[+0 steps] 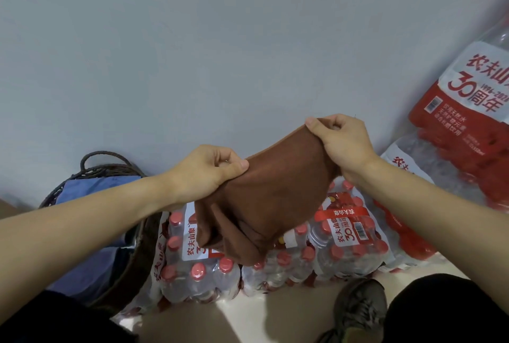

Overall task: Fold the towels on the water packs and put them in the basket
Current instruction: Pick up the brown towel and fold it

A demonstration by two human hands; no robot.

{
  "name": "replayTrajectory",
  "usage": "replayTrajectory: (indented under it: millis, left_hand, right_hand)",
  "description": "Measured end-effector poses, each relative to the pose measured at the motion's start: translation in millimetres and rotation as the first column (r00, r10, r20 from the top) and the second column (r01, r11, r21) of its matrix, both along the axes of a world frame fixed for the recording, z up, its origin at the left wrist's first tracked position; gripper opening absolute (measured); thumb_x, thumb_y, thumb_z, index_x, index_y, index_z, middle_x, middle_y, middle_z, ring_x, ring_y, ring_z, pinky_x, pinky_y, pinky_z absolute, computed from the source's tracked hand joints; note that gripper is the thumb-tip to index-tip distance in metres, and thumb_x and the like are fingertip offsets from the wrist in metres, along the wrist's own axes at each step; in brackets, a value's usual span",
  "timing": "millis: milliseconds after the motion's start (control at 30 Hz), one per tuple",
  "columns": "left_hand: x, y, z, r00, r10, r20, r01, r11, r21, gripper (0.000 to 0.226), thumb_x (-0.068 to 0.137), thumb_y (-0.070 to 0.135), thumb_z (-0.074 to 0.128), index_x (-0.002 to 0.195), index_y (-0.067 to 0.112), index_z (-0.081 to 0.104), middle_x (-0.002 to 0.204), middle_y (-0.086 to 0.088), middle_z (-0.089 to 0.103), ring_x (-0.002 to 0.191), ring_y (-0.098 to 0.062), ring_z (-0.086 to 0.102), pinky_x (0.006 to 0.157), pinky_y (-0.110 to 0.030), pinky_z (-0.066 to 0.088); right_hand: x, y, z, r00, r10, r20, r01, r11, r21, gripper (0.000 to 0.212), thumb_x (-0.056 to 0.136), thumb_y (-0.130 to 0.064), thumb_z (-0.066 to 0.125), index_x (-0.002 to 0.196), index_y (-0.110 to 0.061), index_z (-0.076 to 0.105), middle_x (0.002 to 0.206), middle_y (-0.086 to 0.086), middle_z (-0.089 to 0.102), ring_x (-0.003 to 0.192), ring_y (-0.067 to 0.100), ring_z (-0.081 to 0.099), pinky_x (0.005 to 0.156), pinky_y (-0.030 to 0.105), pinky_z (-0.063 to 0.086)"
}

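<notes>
A brown towel (275,191) hangs in the air above the water packs (344,243), its lower part bunched in loose folds. My left hand (209,170) pinches its upper left edge between thumb and fingers. My right hand (341,139) grips the upper right corner, held higher and nearer the wall. A dark woven basket (91,169) stands to the left on the floor, with blue cloth (99,185) inside it.
More shrink-wrapped water packs (465,111) are stacked at the right against the grey wall (220,39). My shoe (358,312) and dark-trousered knees are at the bottom, on a pale floor (248,320) just before the packs.
</notes>
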State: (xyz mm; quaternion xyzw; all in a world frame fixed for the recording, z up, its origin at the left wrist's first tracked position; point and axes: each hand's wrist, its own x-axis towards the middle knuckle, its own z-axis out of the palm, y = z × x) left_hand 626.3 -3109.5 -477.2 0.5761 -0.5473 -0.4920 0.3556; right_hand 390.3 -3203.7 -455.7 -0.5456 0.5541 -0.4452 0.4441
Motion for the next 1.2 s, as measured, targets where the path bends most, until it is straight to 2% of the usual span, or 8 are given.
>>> replayTrajectory:
  millis: [133,267,433,533,633,733,933,1200]
  left_hand:
    - [-8.2,-1.0,7.5,0.996,0.053,-0.07,-0.057,0.997,-0.059,0.025,0.094,0.03,0.062,0.085,0.008,0.07,0.088,-0.027,0.066,0.078,-0.024,0.057,0.082,-0.037,0.047]
    - [-19.0,0.4,17.2,0.993,0.038,-0.115,-0.051,0.992,-0.116,0.025,0.094,0.03,0.061,0.087,0.008,0.071,0.09,-0.025,0.071,0.075,-0.02,0.066,0.071,-0.026,0.053]
    - [-19.0,3.8,24.9,0.992,0.048,-0.119,-0.06,0.994,-0.096,0.033,0.083,0.038,0.069,0.095,0.007,0.069,0.084,-0.031,0.066,0.076,-0.038,0.062,0.085,-0.043,0.051]
    - [-14.4,4.0,25.2,0.991,0.079,-0.107,-0.083,0.996,-0.028,0.047,0.075,0.043,0.074,0.099,0.004,0.066,0.072,-0.018,0.051,0.072,-0.028,0.045,0.075,-0.041,0.039]
    - [-8.9,4.0,24.4,0.993,0.083,-0.083,-0.081,0.996,0.024,0.046,0.078,0.042,0.073,0.096,-0.001,0.067,0.088,-0.034,0.061,0.077,-0.027,0.058,0.077,-0.039,0.05]
    - [-2.4,3.6,23.4,0.996,0.076,-0.039,-0.075,0.997,0.031,0.054,0.072,0.048,0.072,0.092,-0.001,0.067,0.086,-0.023,0.062,0.075,-0.026,0.057,0.073,-0.034,0.049]
    - [13.6,-1.0,19.3,0.987,0.152,0.054,-0.151,0.988,-0.017,0.03,0.084,0.036,0.071,0.087,0.006,0.067,0.079,-0.015,0.057,0.072,-0.021,0.051,0.074,-0.032,0.043]
    - [7.1,-5.3,13.0,0.983,0.182,0.039,-0.174,0.971,-0.164,0.013,0.088,0.026,0.071,0.079,0.017,0.07,0.057,0.001,0.05,0.051,-0.004,0.045,0.054,-0.009,0.039]
  right_hand:
    - [21.0,26.2,13.7,0.938,0.333,-0.095,-0.342,0.933,-0.112,0.02,0.087,-0.017,0.074,0.099,-0.004,0.065,0.074,-0.002,0.075,0.067,0.004,0.069,0.064,0.014,0.051]
    - [34.8,48.4,12.9,0.688,0.681,-0.252,-0.688,0.722,0.071,0.027,0.089,-0.024,0.072,0.113,-0.015,0.061,0.069,-0.011,0.073,0.066,0.0,0.068,0.061,0.011,0.048]
    - [38.5,42.4,11.1,0.791,0.508,-0.341,-0.547,0.837,-0.023,0.024,0.083,-0.036,0.076,0.091,-0.013,0.07,0.08,0.005,0.075,0.083,0.026,0.073,0.081,0.043,0.058]
    - [33.9,35.1,6.8,0.856,0.484,-0.183,-0.492,0.871,0.003,0.027,0.085,-0.028,0.076,0.093,-0.003,0.068,0.082,0.012,0.076,0.08,0.026,0.075,0.077,0.039,0.059]
    - [30.0,25.1,2.7,0.915,0.401,-0.035,-0.399,0.916,0.051,0.034,0.088,-0.024,0.072,0.096,0.007,0.065,0.077,0.018,0.071,0.068,0.022,0.065,0.063,0.028,0.055]
    - [20.0,11.8,-1.5,0.959,0.278,0.054,-0.283,0.951,0.125,0.043,0.092,-0.024,0.069,0.094,0.018,0.059,0.076,0.016,0.057,0.066,0.026,0.052,0.05,0.022,0.047]
    - [-10.7,-15.1,-12.4,0.997,0.022,-0.068,-0.005,0.972,0.235,0.028,0.08,-0.03,0.081,0.071,-0.004,0.074,0.076,0.018,0.072,0.064,0.028,0.066,0.075,0.049,0.059]
    - [2.6,-2.2,3.1,0.987,0.142,-0.072,-0.139,0.989,0.044,0.035,0.079,-0.02,0.082,0.108,-0.011,0.064,0.074,-0.005,0.073,0.061,0.008,0.068,0.055,0.016,0.051]
